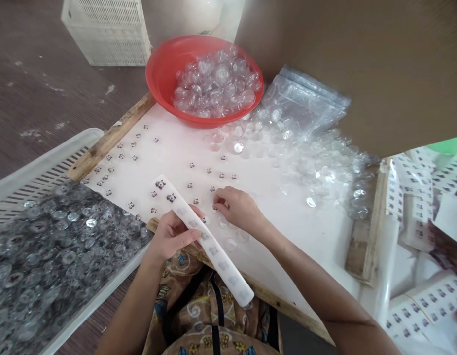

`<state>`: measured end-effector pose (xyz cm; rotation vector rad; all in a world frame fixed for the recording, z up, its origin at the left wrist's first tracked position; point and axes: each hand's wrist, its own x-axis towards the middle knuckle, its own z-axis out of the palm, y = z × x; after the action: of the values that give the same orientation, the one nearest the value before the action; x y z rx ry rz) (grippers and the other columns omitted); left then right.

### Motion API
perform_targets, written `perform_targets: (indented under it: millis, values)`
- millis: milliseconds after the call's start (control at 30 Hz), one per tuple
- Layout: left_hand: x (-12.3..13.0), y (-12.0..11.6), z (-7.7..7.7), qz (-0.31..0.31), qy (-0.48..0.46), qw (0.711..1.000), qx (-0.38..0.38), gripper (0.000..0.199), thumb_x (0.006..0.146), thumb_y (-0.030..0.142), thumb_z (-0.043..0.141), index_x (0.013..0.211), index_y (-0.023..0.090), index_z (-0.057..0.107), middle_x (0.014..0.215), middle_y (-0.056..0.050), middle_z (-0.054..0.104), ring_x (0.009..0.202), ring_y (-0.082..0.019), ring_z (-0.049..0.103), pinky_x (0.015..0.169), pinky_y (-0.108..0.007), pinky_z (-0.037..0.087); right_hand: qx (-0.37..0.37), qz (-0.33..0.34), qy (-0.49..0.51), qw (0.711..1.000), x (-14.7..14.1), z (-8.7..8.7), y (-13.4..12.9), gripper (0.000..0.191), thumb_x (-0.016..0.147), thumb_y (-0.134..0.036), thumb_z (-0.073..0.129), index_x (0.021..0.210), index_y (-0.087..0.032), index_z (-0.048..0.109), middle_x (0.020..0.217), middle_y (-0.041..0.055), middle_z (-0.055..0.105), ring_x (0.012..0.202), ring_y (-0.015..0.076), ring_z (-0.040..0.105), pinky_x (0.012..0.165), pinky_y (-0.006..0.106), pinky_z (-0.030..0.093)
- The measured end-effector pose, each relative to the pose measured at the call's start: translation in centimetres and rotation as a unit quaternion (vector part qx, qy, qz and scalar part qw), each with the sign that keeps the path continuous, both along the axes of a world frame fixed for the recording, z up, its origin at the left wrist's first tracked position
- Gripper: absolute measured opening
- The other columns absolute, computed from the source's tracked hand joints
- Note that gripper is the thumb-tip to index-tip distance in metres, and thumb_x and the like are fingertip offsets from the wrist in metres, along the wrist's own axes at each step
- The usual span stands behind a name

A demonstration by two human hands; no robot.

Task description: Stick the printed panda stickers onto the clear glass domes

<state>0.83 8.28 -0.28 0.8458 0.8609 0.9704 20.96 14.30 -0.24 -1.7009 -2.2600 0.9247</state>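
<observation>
My left hand [178, 234] grips a long white strip of stickers [217, 254] between thumb and fingers. Two small panda-like prints show clearly at its upper end; the rest look faint through the white. To its right, my right hand [237, 207] is low over the white board [295, 236], thumb and fingertips pinched together. Whatever lies between those fingertips is too small to make out. Several clear round plastic pieces [231, 243] rest just below that hand. Left of and beyond the hands, small panda-like prints [134, 158] are scattered over the board, apparently on clear pieces.
A red basin [161, 84] of clear plastic pieces stands at the back. Loose clear pieces [317, 162] and plastic bags [302, 101] lie right of it. At left is a white crate [84, 138] full of pieces. Wooden strips [110, 138] edge the board; sticker sheets [424, 305] lie right.
</observation>
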Motion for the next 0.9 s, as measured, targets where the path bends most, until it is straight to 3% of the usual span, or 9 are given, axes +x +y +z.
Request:
perform_targets:
  millis: [100,233,367,500,633,767,900]
  values:
    - [0.2,0.0,-0.1,0.004,-0.002,1.0,-0.004,0.03,0.074,0.028,0.077,0.099,0.016,0.067,0.071,-0.002,0.067,0.056,-0.015,0.065,0.049,-0.024,0.058,0.017,-0.011,-0.02,1.0,-0.3,-0.3,0.2,0.009,0.082,-0.013,0.061,0.084,-0.021,0.064,0.089,0.0029,0.065,0.073,0.0156,0.057,0.062,0.026,0.034]
    - [0.5,0.0,-0.6,-0.012,0.021,1.0,-0.011,0.034,0.075,0.031,0.077,0.104,0.016,0.065,0.075,-0.003,0.067,0.062,-0.017,0.067,0.055,-0.029,0.061,0.031,-0.063,0.011,0.997,-0.4,0.3,0.4,0.018,0.084,-0.011,0.057,0.096,-0.024,0.063,0.084,0.001,0.071,0.073,0.0179,0.061,0.064,0.028,0.037]
    - [0.8,0.0,-0.8,-0.019,0.051,0.998,-0.01,0.037,0.077,0.033,0.076,0.108,0.016,0.064,0.081,-0.005,0.069,0.065,-0.017,0.067,0.06,-0.031,0.061,0.059,-0.087,0.161,0.981,-1.6,2.5,0.0,0.009,0.088,-0.021,0.056,0.09,-0.023,0.065,0.085,0.0014,0.072,0.07,0.0154,0.062,0.065,0.028,0.042]
    - [1.1,0.2,-0.4,-0.01,0.084,0.996,0.011,0.03,0.076,0.034,0.077,0.094,0.015,0.062,0.07,-0.003,0.068,0.058,-0.018,0.066,0.057,-0.03,0.057,0.032,-0.073,0.278,0.957,-4.4,4.4,-0.2,0.009,0.082,-0.027,0.067,0.089,-0.022,0.065,0.081,-0.0003,0.07,0.064,0.0118,0.059,0.061,0.025,0.045]
    - [1.1,0.6,-0.5,0.009,0.095,0.995,0.016,0.031,0.072,0.035,0.079,0.082,0.017,0.055,0.059,-0.001,0.066,0.053,-0.02,0.066,0.052,-0.028,0.054,0.14,-0.056,0.194,0.969,-6.4,4.1,-0.7,0.006,0.089,-0.021,0.061,0.083,-0.02,0.063,0.082,0.0024,0.068,0.075,0.0153,0.059,0.07,0.029,0.045]
    - [1.1,1.0,-1.0,0.031,0.086,0.995,0.03,0.036,0.064,0.031,0.084,0.081,0.017,0.055,0.064,0.0,0.067,0.058,-0.02,0.067,0.053,-0.028,0.053,0.244,-0.021,0.092,0.965,-7.0,3.7,-1.5,0.015,0.093,-0.018,0.053,0.085,-0.019,0.065,0.091,0.0077,0.066,0.085,0.0202,0.057,0.077,0.036,0.045]
    - [1.2,0.9,-0.8,0.01,0.097,0.995,0.02,0.032,0.07,0.033,0.081,0.086,0.016,0.059,0.066,-0.001,0.067,0.054,-0.018,0.066,0.051,-0.027,0.054,0.222,-0.029,0.242,0.944,-5.2,4.3,-0.7,0.012,0.092,-0.022,0.055,0.085,-0.022,0.064,0.095,0.0054,0.064,0.09,0.0172,0.057,0.078,0.032,0.047]
